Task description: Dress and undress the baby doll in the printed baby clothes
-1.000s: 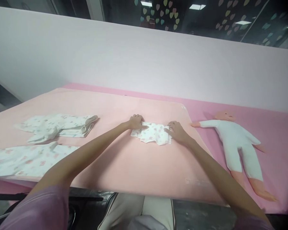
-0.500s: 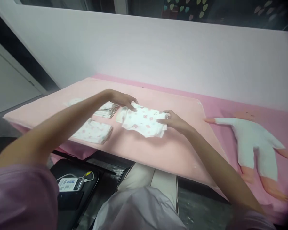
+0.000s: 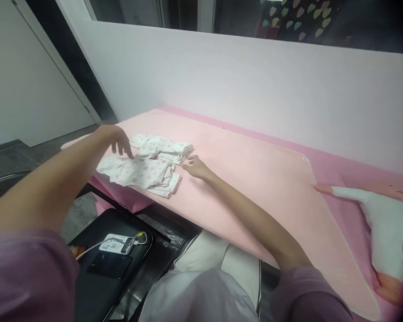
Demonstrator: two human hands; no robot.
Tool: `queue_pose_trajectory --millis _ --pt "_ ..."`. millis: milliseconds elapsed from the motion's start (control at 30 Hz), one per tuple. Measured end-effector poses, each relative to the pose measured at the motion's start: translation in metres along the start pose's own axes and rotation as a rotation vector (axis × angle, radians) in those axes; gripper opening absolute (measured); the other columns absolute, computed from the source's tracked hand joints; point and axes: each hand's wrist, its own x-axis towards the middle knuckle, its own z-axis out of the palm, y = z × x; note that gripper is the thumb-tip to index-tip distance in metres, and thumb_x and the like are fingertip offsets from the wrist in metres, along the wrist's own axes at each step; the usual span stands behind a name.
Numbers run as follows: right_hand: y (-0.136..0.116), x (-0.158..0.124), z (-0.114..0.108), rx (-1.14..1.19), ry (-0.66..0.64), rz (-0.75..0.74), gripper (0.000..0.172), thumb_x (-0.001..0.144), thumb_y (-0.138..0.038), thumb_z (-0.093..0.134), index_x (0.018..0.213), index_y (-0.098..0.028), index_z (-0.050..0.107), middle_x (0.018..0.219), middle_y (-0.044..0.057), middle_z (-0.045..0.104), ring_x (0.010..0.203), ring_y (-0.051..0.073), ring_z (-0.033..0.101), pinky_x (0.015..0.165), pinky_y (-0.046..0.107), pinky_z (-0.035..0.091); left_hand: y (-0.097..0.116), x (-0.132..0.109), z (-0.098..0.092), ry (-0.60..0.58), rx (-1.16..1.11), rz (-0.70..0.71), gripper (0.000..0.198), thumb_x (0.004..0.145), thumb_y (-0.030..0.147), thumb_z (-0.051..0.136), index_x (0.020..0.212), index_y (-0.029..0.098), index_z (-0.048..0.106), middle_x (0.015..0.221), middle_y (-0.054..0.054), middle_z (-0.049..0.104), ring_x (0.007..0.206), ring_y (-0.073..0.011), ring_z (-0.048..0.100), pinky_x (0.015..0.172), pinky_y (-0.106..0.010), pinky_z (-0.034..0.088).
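White baby clothes with a small pink print lie folded in two piles on the pink table mat. The nearer pile has a garment on top, slightly askew over the one beneath. Behind it is the farther pile. My left hand hovers at the left of the piles, fingers apart and pointing down, with nothing in it. Just right of the piles is my right hand, its fingers loosely spread and holding nothing.
At the right lies a doll in a white suit on darker pink cloth. A black chair at the lower left bears a phone and a white device with a cable. A white wall stands behind the table.
The garment that both hands held now lies on the nearer pile. Both hands have let go and moved left. The view has shifted left.
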Motion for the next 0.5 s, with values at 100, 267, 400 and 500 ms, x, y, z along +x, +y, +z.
queue_pose_trajectory --millis 100,267,400,500 --pt "0.02 -0.027 -0.024 -0.075 0.069 -0.085 0.03 0.1 -0.032 0.068 0.126 -0.019 0.06 0.136 0.009 0.068 0.118 0.02 0.066 0.108 0.037 0.05 -0.004 0.031 0.011 -0.113 -0.014 -0.021 0.068 0.083 0.072 0.08 0.097 0.006 0.069 0.08 -0.008 0.074 0.097 -0.0245 0.065 0.11 -0.047 0.045" --pt "0.054 -0.107 -0.043 -0.076 0.004 -0.211 0.019 0.103 -0.041 0.063 0.108 -0.024 0.069 0.116 0.002 0.075 0.108 0.02 0.068 0.102 0.038 0.051 0.006 0.059 0.031 -0.02 -0.162 0.05 0.067 0.079 0.077 0.077 0.091 0.011 0.07 0.085 -0.014 0.074 0.094 -0.0289 0.07 0.091 -0.035 0.052" --pt "0.071 -0.168 -0.032 0.014 -0.069 -0.22 0.022 0.105 -0.043 0.06 0.107 -0.024 0.071 0.112 0.003 0.076 0.109 0.021 0.069 0.103 0.038 0.052 0.016 0.062 0.048 0.106 -0.226 -0.007 0.065 0.063 0.071 0.089 0.089 0.015 0.069 0.082 -0.016 0.07 0.085 -0.0349 0.071 0.076 -0.039 0.055" --pt "0.075 -0.199 -0.026 0.058 -0.073 -0.199 0.022 0.106 -0.043 0.06 0.105 -0.024 0.072 0.108 0.003 0.076 0.106 0.021 0.071 0.101 0.037 0.053 0.018 0.057 0.058 0.191 -0.376 0.021 0.065 0.062 0.069 0.09 0.093 0.015 0.071 0.085 -0.017 0.07 0.081 -0.0355 0.071 0.071 -0.042 0.057"
